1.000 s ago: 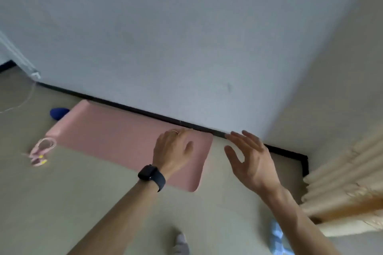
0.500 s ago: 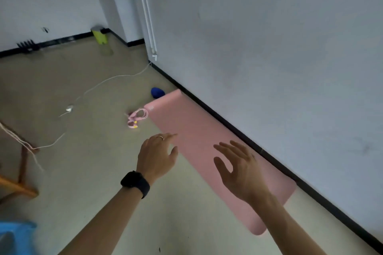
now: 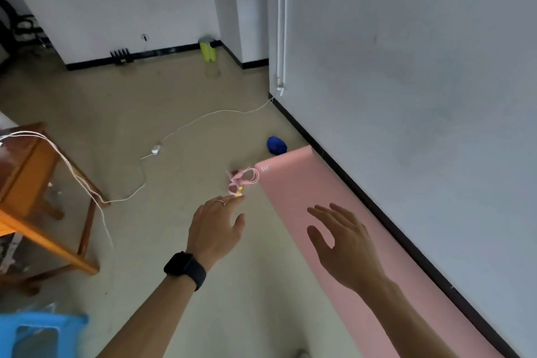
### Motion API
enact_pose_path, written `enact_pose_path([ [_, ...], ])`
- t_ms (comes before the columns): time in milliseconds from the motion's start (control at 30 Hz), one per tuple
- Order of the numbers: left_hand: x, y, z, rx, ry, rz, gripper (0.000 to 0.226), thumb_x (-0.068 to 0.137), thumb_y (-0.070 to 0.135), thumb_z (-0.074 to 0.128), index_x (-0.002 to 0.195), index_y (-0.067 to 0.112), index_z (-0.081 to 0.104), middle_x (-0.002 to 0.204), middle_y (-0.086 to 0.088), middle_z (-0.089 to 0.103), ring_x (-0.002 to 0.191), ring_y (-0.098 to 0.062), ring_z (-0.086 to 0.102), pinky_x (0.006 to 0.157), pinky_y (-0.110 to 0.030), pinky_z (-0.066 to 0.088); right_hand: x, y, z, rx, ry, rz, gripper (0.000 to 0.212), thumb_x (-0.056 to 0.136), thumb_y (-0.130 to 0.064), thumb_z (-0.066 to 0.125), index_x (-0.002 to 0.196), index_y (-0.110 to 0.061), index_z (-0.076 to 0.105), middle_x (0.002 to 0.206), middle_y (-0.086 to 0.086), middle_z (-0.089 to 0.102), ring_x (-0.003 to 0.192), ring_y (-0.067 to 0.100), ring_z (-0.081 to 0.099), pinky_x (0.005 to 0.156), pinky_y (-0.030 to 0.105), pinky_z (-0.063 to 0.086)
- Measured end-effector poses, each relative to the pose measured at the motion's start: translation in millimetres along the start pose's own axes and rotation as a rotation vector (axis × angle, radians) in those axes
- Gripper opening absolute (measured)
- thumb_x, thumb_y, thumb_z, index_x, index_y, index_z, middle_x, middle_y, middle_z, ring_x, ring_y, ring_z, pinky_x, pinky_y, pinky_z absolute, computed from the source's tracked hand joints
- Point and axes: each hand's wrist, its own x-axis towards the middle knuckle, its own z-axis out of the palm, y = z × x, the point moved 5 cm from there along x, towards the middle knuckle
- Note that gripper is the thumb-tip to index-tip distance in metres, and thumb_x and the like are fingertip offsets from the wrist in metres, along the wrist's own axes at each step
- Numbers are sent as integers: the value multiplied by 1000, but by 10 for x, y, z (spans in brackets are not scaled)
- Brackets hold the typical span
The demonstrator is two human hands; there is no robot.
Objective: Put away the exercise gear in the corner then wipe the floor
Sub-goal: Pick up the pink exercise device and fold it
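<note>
Mat (image 3: 334, 229) flat on floor along wall, unrolled. Jump rope (image 3: 242, 180), blue ball (image 3: 276, 145) loose beside far end. Left hand (image 3: 216, 229), right hand (image 3: 343, 244) spread, holding nothing. Nothing stowed; wiping not begun.

A pink mat (image 3: 290, 192) is lying flat along the right edge of the floor (image 3: 145, 102), against the wall. A coiled pink rope (image 3: 242, 180) and a blue ball (image 3: 276, 145) are sitting at its far end, a white cable (image 3: 200, 120) trailing nearby.

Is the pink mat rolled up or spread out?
Spread out: the pink mat lies flat beside the baseboard, its far end uncurled; the near end is out of frame.
</note>
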Motion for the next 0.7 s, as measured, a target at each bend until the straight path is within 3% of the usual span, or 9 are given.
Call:
enact_pose_path([
  [267, 1387, -842, -290, 35, 85, -150, 52, 89, 42, 41, 139, 34, 53, 139, 9, 57, 134, -15, 46, 112, -35, 34, 1845, -82, 568, 59, -144, -99, 51, 94, -57, 36, 140, -41, 52, 143, -23, 51, 144, 10, 32, 114, 31, 27],
  [467, 2215, -1554, -517, 51, 147, -231, 43, 94, 32, 56, 137, 33, 56, 136, 8, 59, 132, -16, 48, 111, -34, 35, 2946, -420, 1057, 98, -180, -135, 49, 93, -55, 40, 136, -38, 55, 138, -23, 55, 141, 12, 38, 108, 28, 29],
  [567, 2770, -2058, -440, 44, 113, -230, 44, 93, 35, 52, 137, 33, 55, 136, 8, 59, 131, -17, 48, 111, -35, 35, 3506, -607, 1447, 110, -169, -134, 46, 93, -51, 46, 134, -36, 59, 135, -21, 59, 135, 16, 46, 104, 31, 36],
  [700, 3527, -2730, -336, 21, 42, -186, 46, 93, 33, 54, 139, 30, 54, 137, 6, 60, 130, -17, 50, 110, -35, 38, 4177, -791, 1986, 96, -196, -48, 41, 96, -41, 58, 136, -34, 57, 135, -18, 60, 134, 15, 46, 103, 26, 34],
])
